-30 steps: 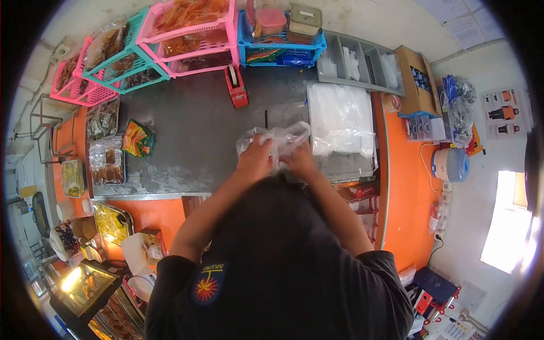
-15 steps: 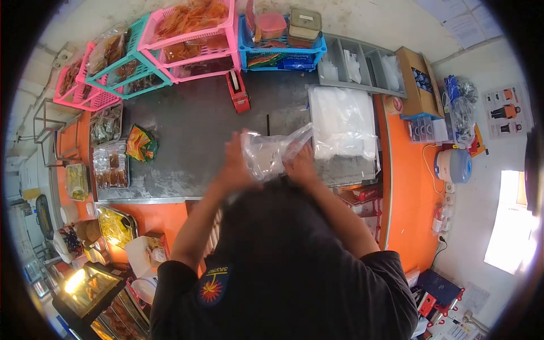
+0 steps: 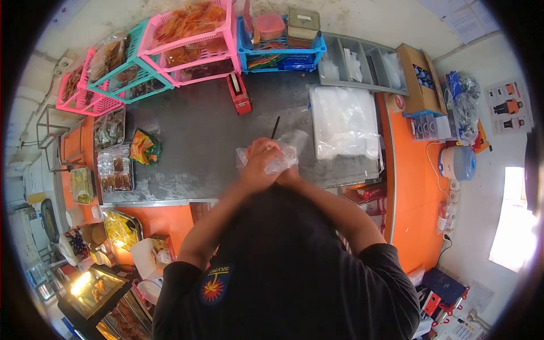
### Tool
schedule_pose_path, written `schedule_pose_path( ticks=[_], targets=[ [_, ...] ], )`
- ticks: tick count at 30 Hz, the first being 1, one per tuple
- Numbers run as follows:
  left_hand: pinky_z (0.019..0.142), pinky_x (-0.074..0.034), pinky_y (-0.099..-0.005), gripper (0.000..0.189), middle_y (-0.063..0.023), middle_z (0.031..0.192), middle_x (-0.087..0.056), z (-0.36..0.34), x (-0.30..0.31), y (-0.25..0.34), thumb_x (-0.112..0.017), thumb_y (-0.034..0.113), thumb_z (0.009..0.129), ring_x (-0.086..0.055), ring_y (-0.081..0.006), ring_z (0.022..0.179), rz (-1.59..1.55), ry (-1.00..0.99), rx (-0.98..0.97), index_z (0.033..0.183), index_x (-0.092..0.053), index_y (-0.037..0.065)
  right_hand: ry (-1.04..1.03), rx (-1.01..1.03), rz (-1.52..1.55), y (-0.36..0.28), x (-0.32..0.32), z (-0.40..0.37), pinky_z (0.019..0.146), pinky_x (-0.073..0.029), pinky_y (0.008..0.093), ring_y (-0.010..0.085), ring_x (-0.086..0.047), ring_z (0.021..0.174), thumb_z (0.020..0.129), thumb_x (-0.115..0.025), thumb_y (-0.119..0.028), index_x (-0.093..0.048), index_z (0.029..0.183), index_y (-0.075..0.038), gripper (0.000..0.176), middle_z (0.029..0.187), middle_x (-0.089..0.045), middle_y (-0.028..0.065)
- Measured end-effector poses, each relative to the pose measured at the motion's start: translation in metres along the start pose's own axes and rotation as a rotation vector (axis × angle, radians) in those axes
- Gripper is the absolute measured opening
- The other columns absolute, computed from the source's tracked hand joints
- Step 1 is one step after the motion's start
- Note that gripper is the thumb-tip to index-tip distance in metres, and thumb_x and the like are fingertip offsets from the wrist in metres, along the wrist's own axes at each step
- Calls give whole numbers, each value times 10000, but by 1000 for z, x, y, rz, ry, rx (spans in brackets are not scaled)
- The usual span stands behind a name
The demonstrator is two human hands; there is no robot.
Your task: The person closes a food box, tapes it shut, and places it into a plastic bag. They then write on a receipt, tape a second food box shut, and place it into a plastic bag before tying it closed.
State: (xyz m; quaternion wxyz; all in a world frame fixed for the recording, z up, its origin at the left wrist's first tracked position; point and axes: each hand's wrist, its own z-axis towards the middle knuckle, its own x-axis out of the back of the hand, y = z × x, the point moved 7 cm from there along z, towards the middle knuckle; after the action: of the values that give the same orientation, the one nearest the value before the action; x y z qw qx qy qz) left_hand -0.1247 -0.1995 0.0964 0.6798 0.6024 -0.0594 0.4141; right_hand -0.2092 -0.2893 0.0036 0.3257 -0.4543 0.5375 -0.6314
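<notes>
A clear plastic bag (image 3: 294,141) is bunched up between my two hands, close to my body over the grey tabletop. My left hand (image 3: 260,163) has its fingers wrapped over the gathered plastic. Tight beside it, my right hand (image 3: 289,174) grips the lower right part of the bag; its fingers are partly hidden by the plastic. What the bag holds, if anything, cannot be made out. A thin black stick-like item (image 3: 276,127) lies just beyond my hands. To the right is a flat stack of clear plastic bags (image 3: 344,122).
A red tape dispenser (image 3: 239,95) stands toward the back. Pink (image 3: 187,48), teal (image 3: 127,62) and blue (image 3: 281,56) baskets line the wall. A grey divided tray (image 3: 362,62) and a cardboard box (image 3: 419,79) sit at back right. Packed food trays (image 3: 115,169) and a green-orange packet (image 3: 145,147) lie left.
The bag was spread wider between my hands; now it is crumpled together. My left hand has moved right and closed on it, and both hands have come together.
</notes>
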Motion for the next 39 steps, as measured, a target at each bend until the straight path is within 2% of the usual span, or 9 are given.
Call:
schedule_pose_path(
  ticks=[2,4,8,11,14,19,21,25,39],
  targets=[
    [1187,-327,-557,611,-92,1399,-604,2,12,9,-903,319,719,-453,-419,1424,-78,-14,-34,1249,-689,103,87,40,-62,59,-16,-4,1159,-369,582,437,-618,1247,826,-828,-205,-672,1279,-42,506,1275,-694,167],
    [1240,-237,-625,856,-103,1561,-496,-1,57,18,-910,363,741,-364,-407,1527,-193,218,56,1487,-556,139,174,84,-123,52,-13,-3,1163,-374,562,431,-627,1237,832,-821,-196,-673,1286,-51,499,1266,-702,154],
    [1261,-148,-670,1055,-104,1701,-353,-41,42,-36,-909,423,748,-291,-410,1586,183,72,291,1635,-398,165,68,238,-334,-12,-9,9,1178,-362,567,455,-593,1276,897,-744,-225,-627,1386,-37,536,1381,-659,199],
    [1275,-165,-650,983,-50,1662,-420,-59,-18,-75,-832,480,803,-326,-356,1569,355,-100,157,1631,-407,166,38,453,-582,-30,-20,4,1165,-369,583,464,-553,1326,932,-700,-257,-588,1447,-33,572,1437,-618,239],
    [1275,-94,-673,947,-110,1768,-257,-53,-41,-68,-743,498,891,-152,-432,1639,686,214,-296,1678,-348,152,-24,407,-605,-27,-23,6,1169,-374,581,436,-537,1379,977,-680,-261,-580,1469,-35,551,1474,-599,232],
    [1266,-84,-695,913,-122,1758,-273,-71,-47,-95,-717,465,919,-132,-455,1640,474,-126,224,1683,-332,150,-78,106,-471,-9,-40,20,1123,-461,496,379,-619,1322,1001,-696,-211,-601,1438,-26,484,1411,-657,201],
    [1267,-67,-699,950,-138,1750,-284,-62,-25,-64,-735,504,889,-131,-432,1644,442,-215,362,1677,-338,151,36,-170,-37,-59,-25,34,1056,-518,451,376,-678,1218,978,-729,-187,-608,1393,3,473,1309,-709,201],
    [1255,-41,-713,1109,-158,1753,-278,-68,-31,-59,-783,600,811,-121,-437,1644,330,-107,477,1688,-298,124,111,138,-133,-45,-29,37,1050,-510,489,417,-678,1182,989,-719,-225,-599,1354,30,461,1252,-719,228],
    [1126,-339,-583,532,-143,1443,-555,-45,-53,-74,-698,380,913,-466,-333,1376,684,56,511,1354,-574,111,-395,-111,-559,-44,-77,6,1005,-496,546,521,-626,1123,1036,-573,-185,-658,1157,50,278,1036,-677,278]
  ],
)
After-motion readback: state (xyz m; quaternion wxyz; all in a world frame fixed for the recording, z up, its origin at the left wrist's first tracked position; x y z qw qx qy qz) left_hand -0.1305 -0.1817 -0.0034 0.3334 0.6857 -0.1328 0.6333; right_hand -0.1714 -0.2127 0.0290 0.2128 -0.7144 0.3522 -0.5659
